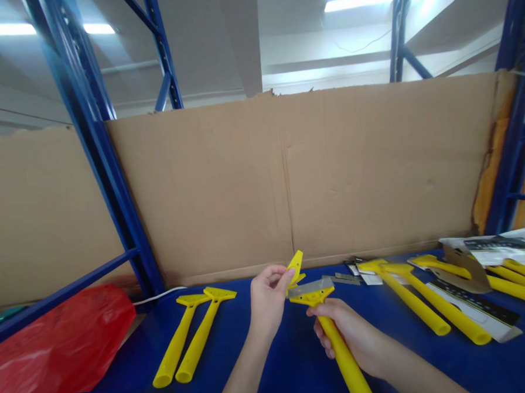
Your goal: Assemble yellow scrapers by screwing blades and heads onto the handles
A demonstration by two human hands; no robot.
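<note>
Between the thumb and fingers of my left hand (270, 296) is a small yellow plastic piece (296, 265), held upright beside the scraper's head. My right hand (346, 333) is wrapped round the handle of a yellow scraper (344, 359), its wide head pointing up and away. A flat metal blade (309, 287) lies across that head, its left end close to my left fingertips; whether they touch it I cannot tell. Behind the head, several loose grey blades (346, 279) lie on the blue surface.
Two yellow scrapers (199, 337) lie left on the blue table (289, 377). More yellow scrapers (439, 304) and black-and-white packaging (475, 308) lie right. A red plastic bag (63, 347) sits far left. Cardboard (309, 176) stands behind, between blue metal posts (107, 187).
</note>
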